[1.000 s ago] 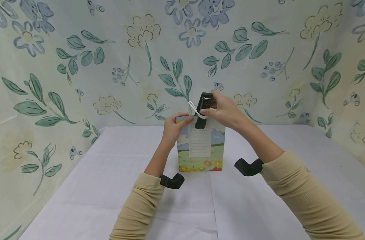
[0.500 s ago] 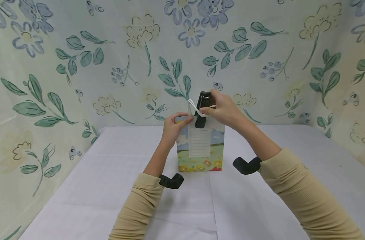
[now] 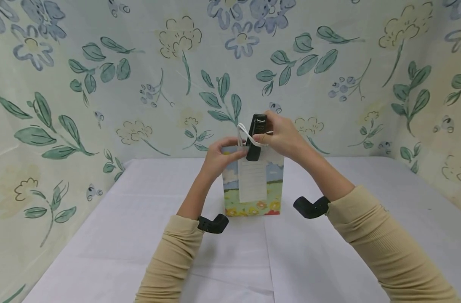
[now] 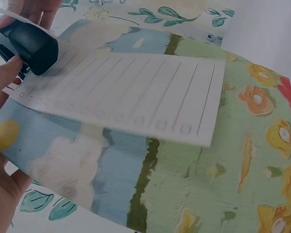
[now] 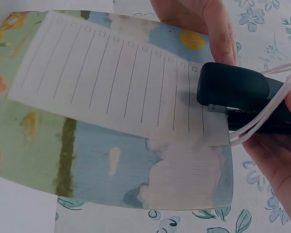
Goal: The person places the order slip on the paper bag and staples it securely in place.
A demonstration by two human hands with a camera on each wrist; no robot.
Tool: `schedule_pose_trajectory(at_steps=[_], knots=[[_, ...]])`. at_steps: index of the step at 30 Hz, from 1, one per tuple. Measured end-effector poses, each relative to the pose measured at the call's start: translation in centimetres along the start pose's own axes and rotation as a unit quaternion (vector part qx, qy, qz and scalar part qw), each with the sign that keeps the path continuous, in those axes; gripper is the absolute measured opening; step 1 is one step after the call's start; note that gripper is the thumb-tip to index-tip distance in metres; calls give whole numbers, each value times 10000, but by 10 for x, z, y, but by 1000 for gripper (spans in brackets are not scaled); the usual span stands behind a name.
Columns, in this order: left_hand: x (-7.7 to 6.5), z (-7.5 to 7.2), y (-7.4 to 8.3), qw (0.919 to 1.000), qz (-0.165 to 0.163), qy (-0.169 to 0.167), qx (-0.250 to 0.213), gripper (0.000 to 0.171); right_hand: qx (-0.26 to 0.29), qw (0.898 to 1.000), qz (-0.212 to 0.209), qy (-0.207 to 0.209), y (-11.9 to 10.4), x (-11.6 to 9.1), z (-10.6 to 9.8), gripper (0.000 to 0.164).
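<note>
A paper gift bag [image 3: 274, 189] with a painted flower meadow stands upright on the table. Against its front lies a lined white checklist sheet [image 3: 253, 181], whose lower end lifts away from the bag in the left wrist view. My right hand [image 3: 285, 136] grips a black stapler [image 3: 256, 130] pointing down. In the right wrist view the stapler's head [image 5: 233, 85] straddles the top edge of sheet and bag. My left hand [image 3: 218, 160] pinches the bag's top edge left of the stapler, its thumb in front. White cord handles [image 5: 269, 114] loop across the stapler.
A white cloth covers the table [image 3: 154, 210]. Behind and at both sides hangs a floral curtain [image 3: 147, 75], close to the bag. Black wrist mounts [image 3: 311, 207] stick out below both forearms.
My left hand has shifted slightly, its thumb moving right toward the stapler. The sheet's lower end now sits lower and further off the bag. The stapler has risen very slightly.
</note>
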State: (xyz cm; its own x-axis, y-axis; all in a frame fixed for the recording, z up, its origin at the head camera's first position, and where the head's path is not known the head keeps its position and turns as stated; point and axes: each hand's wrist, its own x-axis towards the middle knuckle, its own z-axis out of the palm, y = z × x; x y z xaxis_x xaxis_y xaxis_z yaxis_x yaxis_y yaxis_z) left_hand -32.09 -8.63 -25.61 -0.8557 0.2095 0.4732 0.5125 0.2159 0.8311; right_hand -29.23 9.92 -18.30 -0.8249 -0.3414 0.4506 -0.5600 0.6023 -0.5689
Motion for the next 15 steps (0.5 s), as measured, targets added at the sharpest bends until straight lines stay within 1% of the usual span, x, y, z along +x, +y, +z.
schedule_pose_trajectory(at_steps=[3, 6, 9, 11, 15], knots=[[1, -3, 3, 9996, -37, -176, 202, 36, -36, 10000, -4, -10, 0, 0, -1, 35], [2, -4, 4, 9980, -122, -299, 534, 40, -58, 10000, -15, -57, 0, 0, -2, 38], [2, -5, 4, 9942, -249, -487, 925, 47, -85, 9999, 17, -111, 0, -1, -2, 40], [2, -5, 4, 9916, -310, -604, 1101, 51, -99, 9999, 39, -127, 0, -1, -2, 40], [3, -5, 7, 9886, -292, -745, 1273, 53, -109, 9999, 13, -107, 0, -1, -3, 39]])
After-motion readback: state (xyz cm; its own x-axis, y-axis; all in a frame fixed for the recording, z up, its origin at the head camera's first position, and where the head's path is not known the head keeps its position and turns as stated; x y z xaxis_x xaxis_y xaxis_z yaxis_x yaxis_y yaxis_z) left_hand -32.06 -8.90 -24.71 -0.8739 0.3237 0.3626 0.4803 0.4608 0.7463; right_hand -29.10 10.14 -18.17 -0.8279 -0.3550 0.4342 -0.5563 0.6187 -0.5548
